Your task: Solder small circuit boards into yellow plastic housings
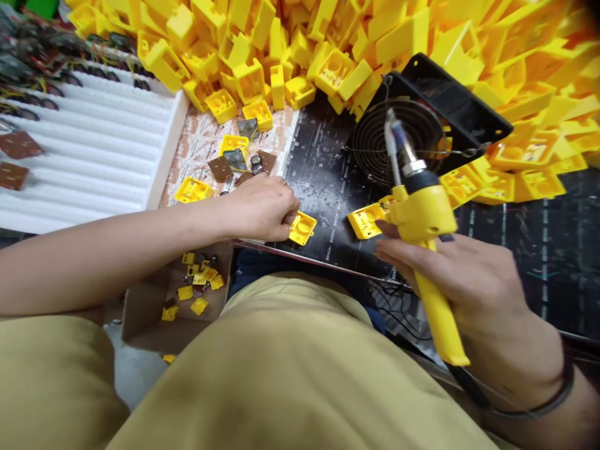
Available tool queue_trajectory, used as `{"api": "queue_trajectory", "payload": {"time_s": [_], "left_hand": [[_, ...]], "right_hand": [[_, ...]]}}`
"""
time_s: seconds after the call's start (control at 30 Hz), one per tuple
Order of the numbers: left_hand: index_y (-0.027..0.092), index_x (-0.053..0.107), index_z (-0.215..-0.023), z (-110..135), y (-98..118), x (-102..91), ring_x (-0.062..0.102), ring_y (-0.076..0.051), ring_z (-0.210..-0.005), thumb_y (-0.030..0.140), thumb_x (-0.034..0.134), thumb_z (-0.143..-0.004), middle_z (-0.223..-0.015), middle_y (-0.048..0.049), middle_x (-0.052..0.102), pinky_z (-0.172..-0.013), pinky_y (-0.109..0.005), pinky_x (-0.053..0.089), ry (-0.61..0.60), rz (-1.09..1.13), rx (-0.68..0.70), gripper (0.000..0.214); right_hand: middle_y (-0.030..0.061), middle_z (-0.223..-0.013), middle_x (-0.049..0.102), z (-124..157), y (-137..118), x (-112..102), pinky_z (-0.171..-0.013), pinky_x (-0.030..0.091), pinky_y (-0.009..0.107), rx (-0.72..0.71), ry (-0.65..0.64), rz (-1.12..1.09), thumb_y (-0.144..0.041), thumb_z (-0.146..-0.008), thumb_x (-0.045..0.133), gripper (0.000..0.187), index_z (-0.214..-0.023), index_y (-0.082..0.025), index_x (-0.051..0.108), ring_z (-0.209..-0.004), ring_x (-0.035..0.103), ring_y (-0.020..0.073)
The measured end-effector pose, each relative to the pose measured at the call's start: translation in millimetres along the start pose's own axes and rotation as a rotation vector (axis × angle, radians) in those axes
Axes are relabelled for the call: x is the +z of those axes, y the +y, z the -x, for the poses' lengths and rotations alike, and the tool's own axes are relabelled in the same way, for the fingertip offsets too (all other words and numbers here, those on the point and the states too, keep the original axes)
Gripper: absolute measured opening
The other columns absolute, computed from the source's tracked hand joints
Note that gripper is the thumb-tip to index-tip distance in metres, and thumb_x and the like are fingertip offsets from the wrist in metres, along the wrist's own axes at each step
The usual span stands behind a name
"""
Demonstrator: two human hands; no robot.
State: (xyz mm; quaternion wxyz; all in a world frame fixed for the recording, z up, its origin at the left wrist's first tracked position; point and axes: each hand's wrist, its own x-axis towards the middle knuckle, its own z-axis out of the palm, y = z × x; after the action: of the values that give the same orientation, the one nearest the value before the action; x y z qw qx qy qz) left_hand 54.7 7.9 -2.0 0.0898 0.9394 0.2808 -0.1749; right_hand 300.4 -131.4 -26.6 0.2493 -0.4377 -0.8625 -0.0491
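Observation:
My right hand (473, 281) is wrapped round a yellow soldering gun (424, 212), its metal tip pointing up and away over the fan grille. Just left of that hand's fingertips sits a small open yellow plastic case (365, 220); whether they touch it I cannot tell. My left hand (265, 206) is closed at the bench's near edge, its fingers on another yellow case (302, 227) with a round grid of holes inside. Behind the left hand lie a dark circuit board (234, 159), brown square boards (219, 169) and a small round black part (256, 164).
A large heap of yellow cases (337, 69) fills the back. A black fan (398, 137) with a wire grille stands before it. At left is a ridged white foam tray (94, 144) with wired parts. A cardboard box (154, 312) below holds several yellow pieces.

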Motion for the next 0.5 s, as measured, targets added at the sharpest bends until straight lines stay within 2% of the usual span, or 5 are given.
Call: {"api": "queue_trajectory", "payload": {"time_s": [0.07, 0.17, 0.33, 0.4, 0.5], "left_hand": [[0.019, 0.072, -0.078, 1, 2, 0.3, 0.061, -0.018, -0.076, 0.026, 0.056, -0.076, -0.075, -0.0031, 0.07, -0.072, -0.029, 0.042, -0.002, 0.012, -0.008, 0.018], [0.02, 0.073, -0.08, 5, -2, -3.1, 0.062, -0.018, -0.08, 0.024, 0.056, -0.078, -0.079, -0.0029, 0.071, -0.076, -0.029, 0.043, 0.01, 0.057, -0.003, 0.017], [0.025, 0.073, -0.093, 25, -28, -13.8, 0.064, -0.015, -0.086, 0.024, 0.053, -0.083, -0.093, 0.0013, 0.072, -0.079, -0.027, 0.044, 0.221, 0.235, 0.033, 0.022], [0.025, 0.072, -0.095, 32, -34, -13.1, 0.065, -0.015, -0.088, 0.025, 0.052, -0.084, -0.096, 0.0015, 0.072, -0.08, -0.027, 0.045, 0.247, 0.28, 0.041, 0.022], [0.023, 0.071, -0.095, 35, -30, -1.6, 0.065, -0.017, -0.092, 0.027, 0.053, -0.085, -0.099, -0.0006, 0.072, -0.087, -0.031, 0.044, 0.257, 0.287, 0.074, 0.02]], "right_hand": [[0.0003, -0.08, 0.067, -10, 7, 10, -0.073, 0.052, 0.025, -0.085, -0.001, 0.058, -0.023, -0.089, 0.063, 0.022, -0.11, -0.019, 0.058, -0.076, 0.064, 0.0149], [0.0037, -0.084, 0.068, -19, 17, 17, -0.075, 0.052, 0.031, -0.149, -0.019, 0.102, -0.028, -0.09, 0.062, 0.021, -0.107, -0.018, 0.055, -0.078, 0.065, 0.0188], [0.0019, -0.082, 0.066, -18, 26, 20, -0.079, 0.052, 0.034, -0.163, -0.079, 0.075, -0.027, -0.094, 0.055, 0.018, -0.11, -0.019, 0.053, -0.072, 0.064, 0.0173], [0.0012, -0.079, 0.065, -17, 28, 20, -0.077, 0.052, 0.034, -0.162, -0.086, 0.076, -0.027, -0.095, 0.053, 0.015, -0.108, -0.019, 0.054, -0.069, 0.063, 0.0166], [0.0005, -0.078, 0.065, -19, 29, 20, -0.076, 0.053, 0.034, -0.16, -0.078, 0.066, -0.028, -0.095, 0.054, 0.016, -0.107, -0.018, 0.054, -0.067, 0.063, 0.0156]]}}
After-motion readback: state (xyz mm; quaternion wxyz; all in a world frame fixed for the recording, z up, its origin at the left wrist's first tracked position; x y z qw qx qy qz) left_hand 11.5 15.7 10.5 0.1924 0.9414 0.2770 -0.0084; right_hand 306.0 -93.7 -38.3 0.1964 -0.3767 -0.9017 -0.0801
